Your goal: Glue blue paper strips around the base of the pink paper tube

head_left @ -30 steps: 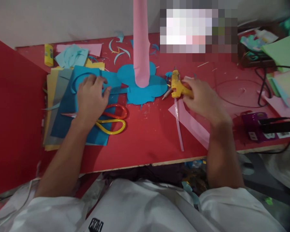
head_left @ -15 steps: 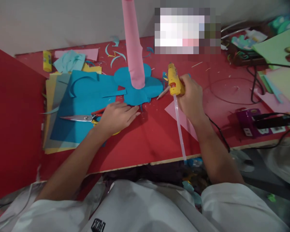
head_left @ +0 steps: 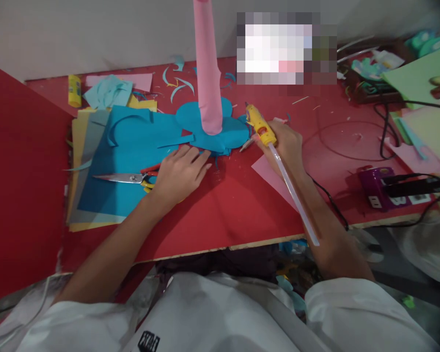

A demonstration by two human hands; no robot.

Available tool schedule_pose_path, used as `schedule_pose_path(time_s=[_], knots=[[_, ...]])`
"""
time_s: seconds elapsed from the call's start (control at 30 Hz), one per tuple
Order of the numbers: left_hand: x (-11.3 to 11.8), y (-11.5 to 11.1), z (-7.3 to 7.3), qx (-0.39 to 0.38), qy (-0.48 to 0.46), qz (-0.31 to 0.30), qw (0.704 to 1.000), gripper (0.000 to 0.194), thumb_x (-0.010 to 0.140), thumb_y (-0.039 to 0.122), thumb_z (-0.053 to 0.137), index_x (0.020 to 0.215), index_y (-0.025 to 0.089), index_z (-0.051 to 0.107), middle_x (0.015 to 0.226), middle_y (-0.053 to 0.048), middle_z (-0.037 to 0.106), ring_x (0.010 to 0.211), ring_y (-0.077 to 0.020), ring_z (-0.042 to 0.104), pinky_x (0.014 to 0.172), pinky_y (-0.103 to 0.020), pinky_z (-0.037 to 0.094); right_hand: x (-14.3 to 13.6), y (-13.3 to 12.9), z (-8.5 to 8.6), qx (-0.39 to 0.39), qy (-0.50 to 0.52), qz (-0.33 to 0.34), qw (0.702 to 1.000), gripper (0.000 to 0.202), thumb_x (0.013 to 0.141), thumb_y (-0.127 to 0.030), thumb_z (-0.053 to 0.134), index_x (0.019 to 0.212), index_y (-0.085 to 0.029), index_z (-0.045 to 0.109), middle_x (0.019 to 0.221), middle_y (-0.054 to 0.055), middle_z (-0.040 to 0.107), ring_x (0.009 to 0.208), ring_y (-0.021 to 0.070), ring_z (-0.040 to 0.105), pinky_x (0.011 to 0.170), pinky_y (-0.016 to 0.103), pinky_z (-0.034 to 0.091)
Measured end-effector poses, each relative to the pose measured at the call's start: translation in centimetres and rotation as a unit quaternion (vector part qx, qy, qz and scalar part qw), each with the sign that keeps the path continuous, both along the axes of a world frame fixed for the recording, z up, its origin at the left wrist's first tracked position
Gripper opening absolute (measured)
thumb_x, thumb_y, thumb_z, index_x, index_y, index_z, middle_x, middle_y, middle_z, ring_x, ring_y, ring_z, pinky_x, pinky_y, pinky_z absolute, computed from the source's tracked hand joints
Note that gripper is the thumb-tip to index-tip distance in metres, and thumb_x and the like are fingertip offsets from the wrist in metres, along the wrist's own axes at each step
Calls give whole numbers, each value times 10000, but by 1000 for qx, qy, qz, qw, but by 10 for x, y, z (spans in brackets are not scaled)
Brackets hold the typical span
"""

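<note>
Compared with half a second ago, the yellow glue gun (head_left: 255, 120) is tipped to the left, so its nozzle points toward the blue paper flower (head_left: 238, 131), and the clear glue stick (head_left: 293, 193) at its back crosses over the right forearm. The right hand (head_left: 288, 144) is closed around the gun's handle. The left hand (head_left: 181, 171) lies palm down at the flower's near edge, above the scissors (head_left: 121, 179); its underside is hidden, so I cannot tell if it grips something. The flower lies on the red surface (head_left: 223, 210), with the pink paper tube (head_left: 209, 73) standing upright on it. I judge this as a gluing step, and the next move seems to call for steady petals and exact aim. At upper right, a dark tray (head_left: 364, 94) contains pale teal and white pieces.
</note>
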State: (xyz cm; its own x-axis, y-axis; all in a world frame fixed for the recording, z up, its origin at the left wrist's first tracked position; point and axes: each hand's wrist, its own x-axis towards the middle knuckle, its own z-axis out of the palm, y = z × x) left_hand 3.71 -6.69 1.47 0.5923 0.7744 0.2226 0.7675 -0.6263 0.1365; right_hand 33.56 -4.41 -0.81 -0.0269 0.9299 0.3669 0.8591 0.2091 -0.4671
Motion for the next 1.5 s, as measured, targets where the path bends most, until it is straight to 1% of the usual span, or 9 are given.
schedule_pose_path(time_s=[0.13, 0.33, 0.57, 0.73, 1.0, 1.1, 1.2, 1.33, 1.5], knots=[[0, 2, -4, 7, -4, 32, 999, 357, 1083, 235, 425, 1245, 202, 742, 1190, -160, 725, 1154, -347, 649, 887, -474, 523, -1, 0, -1, -6, 3, 11, 1000, 420, 1035, -664, 540, 1052, -264, 667, 1079, 123, 801, 1011, 318, 719, 893, 447, 552], [-1, 5, -8, -28, -22, 59, 998, 328, 1066, 235, 476, 1315, 198, 685, 1313, -167, 673, 1215, -367, 616, 971, -508, 501, -2, 0, -2, -9, 8, 26, 1000, 439, 1028, -657, 551, 1103, -240, 667, 1137, 141, 797, 1084, 325, 725, 937, 433, 554], [-4, 8, -8, -63, -48, 21, 997, 190, 1057, 208, 516, 1137, 227, 687, 1196, -118, 725, 1181, -348, 620, 954, -494, 462, -6, -4, -1, 10, 4, 25, 1000, 409, 1050, -640, 523, 1075, -256, 661, 1078, 118, 795, 997, 301, 716, 893, 404, 541], [-2, 6, -10, -38, -37, 74, 996, 167, 1038, 262, 587, 1177, 221, 669, 1258, -147, 692, 1176, -371, 603, 951, -505, 453, -9, -7, 1, 33, 28, 33, 999, 426, 1047, -656, 504, 1067, -263, 667, 1091, 133, 794, 1025, 303, 717, 921, 410, 538], [-8, 13, -16, -76, -100, 97, 987, 72, 962, 197, 678, 1012, 225, 634, 1132, -93, 719, 1096, -324, 612, 924, -468, 450, -5, -8, 1, 8, 75, 61, 995, 273, 1024, -559, 558, 1097, -311, 646, 1156, 72, 792, 981, 278, 679, 875, 419, 517], [-9, 13, -13, -97, -114, 70, 986, 111, 950, 114, 629, 979, 221, 633, 1076, -74, 731, 1084, -304, 638, 934, -453, 458, -5, -8, 2, 6, 80, 64, 995, 261, 1026, -544, 550, 1069, -303, 643, 1134, 80, 791, 976, 275, 681, 862, 416, 509], [-8, 11, -10, -120, -138, 3, 983, 135, 986, 135, 599, 1056, 221, 676, 1099, -76, 730, 1074, -276, 665, 930, -416, 489, -8, -9, 6, 19, 86, 70, 994, 265, 1010, -538, 575, 1045, -285, 646, 1085, 101, 794, 953, 277, 692, 860, 416, 508], [-2, 6, -8, -148, -172, -63, 972, 162, 1029, 192, 578, 1100, 219, 722, 1119, -86, 713, 1033, -240, 695, 892, -361, 538, -15, -15, 12, 14, 98, 66, 993, 397, 972, -678, 606, 956, -283, 639, 930, 68, 775, 837, 244, 688, 791, 382, 515], [4, 2, -4, -180, -225, -68, 955, 112, 1003, 307, 678, 1021, 204, 718, 1039, -68, 727, 923, -213, 708, 830, -334, 553, -27, -22, 17, -11, 144, 160, 977, 485, 935, -767, 617, 900, -286, 662, 845, 30, 753, 729, 214, 676, 707, 362, 526]])
